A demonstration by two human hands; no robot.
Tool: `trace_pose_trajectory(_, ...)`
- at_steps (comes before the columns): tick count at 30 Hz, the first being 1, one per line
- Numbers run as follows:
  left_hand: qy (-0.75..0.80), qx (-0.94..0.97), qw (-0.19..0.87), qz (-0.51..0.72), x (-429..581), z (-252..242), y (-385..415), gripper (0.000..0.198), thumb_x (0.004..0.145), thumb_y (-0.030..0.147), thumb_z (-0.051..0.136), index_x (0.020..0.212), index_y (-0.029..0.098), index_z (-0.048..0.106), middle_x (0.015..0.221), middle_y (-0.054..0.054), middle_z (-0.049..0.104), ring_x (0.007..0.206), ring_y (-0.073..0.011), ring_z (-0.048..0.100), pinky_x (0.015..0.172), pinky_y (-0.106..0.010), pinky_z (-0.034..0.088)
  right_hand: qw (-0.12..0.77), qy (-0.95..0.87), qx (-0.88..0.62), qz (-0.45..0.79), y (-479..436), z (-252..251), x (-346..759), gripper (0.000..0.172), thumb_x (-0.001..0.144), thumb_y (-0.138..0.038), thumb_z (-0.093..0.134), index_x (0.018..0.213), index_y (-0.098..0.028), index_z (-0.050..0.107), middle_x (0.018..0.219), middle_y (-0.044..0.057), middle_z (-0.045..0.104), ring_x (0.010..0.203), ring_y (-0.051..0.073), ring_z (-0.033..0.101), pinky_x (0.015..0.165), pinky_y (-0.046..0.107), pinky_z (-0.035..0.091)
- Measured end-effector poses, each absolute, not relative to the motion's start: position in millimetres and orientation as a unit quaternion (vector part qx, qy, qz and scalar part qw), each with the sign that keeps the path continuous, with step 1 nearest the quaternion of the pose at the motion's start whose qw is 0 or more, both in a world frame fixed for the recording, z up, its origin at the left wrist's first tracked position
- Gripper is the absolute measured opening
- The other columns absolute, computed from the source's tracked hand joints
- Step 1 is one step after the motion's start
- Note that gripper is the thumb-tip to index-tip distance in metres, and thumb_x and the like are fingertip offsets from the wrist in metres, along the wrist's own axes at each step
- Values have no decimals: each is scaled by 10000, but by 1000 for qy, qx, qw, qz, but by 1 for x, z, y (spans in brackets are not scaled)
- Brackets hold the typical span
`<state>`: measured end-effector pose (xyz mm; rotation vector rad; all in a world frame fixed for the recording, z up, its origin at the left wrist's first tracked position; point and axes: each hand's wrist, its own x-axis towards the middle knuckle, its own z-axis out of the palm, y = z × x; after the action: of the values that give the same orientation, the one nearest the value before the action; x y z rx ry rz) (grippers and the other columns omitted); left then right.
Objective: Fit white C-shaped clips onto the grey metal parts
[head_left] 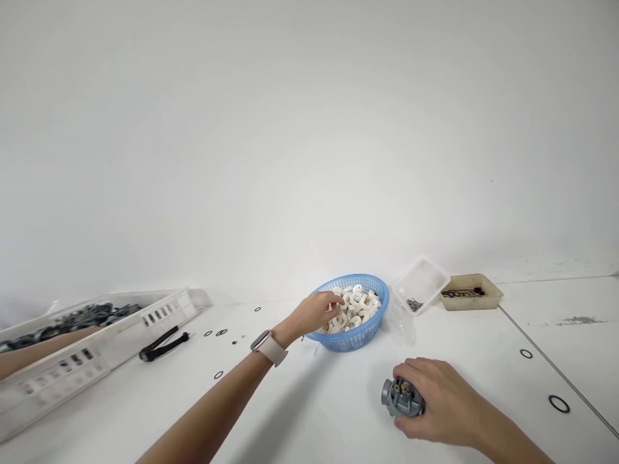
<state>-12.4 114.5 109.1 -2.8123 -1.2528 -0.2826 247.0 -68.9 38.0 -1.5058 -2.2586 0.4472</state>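
My left hand (314,314), with a pale watch (268,348) on the wrist, reaches into a blue plastic basket (353,338). Its fingers are curled down and pinch among the white plastic parts (360,306) heaped in the basket. My right hand (438,399) rests on the white table near the front and wraps round a small grey metal carburetor-like body (399,396), whose open face with brass bits points left. The two hands are well apart.
A long white crate (97,351) of dark parts (82,316) stands at the left, with another person's forearm (39,351) beside it. A black tool (162,345) and black O-rings (559,404) lie about. A clear tub (420,283) and beige tray (471,291) sit beyond the basket.
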Motion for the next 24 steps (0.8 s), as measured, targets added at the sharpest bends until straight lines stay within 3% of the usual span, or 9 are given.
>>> trace_pose_trajectory(7,-382,-921,77,0,6,93,140,333,973,145,586,1273,254,680,1103,-66,701,1028,-250,683,853,-353,544,159,-805,-540,188,-72,44,248,379,787,-357,677,1145,-232,671,1013,49,651,941,283,623,818,391,457)
trace_pose_trajectory(11,-371,-924,88,39,21,90,148,213,1015,293,646,1187,170,667,1148,-75,683,1018,-233,674,897,-438,574,161,-802,-545,187,-70,46,249,494,756,-471,765,1177,-229,675,1037,54,634,949,293,610,854,418,471)
trace_pose_trajectory(15,-371,-923,89,45,28,90,149,213,1013,330,658,1137,157,672,1143,-74,685,994,-223,682,880,-427,586,184,-796,-547,180,-68,48,251,619,755,-543,793,1272,-231,654,1100,70,629,1003,312,608,904,453,480)
trace_pose_trajectory(20,-380,-922,69,-21,24,106,141,145,1015,256,603,1028,164,715,1048,-86,719,945,-233,687,852,-393,563,230,-794,-547,131,-64,47,256,471,857,-501,734,1242,-241,656,1071,67,632,978,292,613,881,447,503)
trace_pose_trajectory(24,-365,-926,5,-100,26,118,115,287,1044,304,470,1130,218,730,1041,-49,757,863,-206,700,788,-305,541,318,-771,-540,111,-61,44,258,340,936,-346,646,1259,-241,619,1087,63,631,976,252,617,850,401,522)
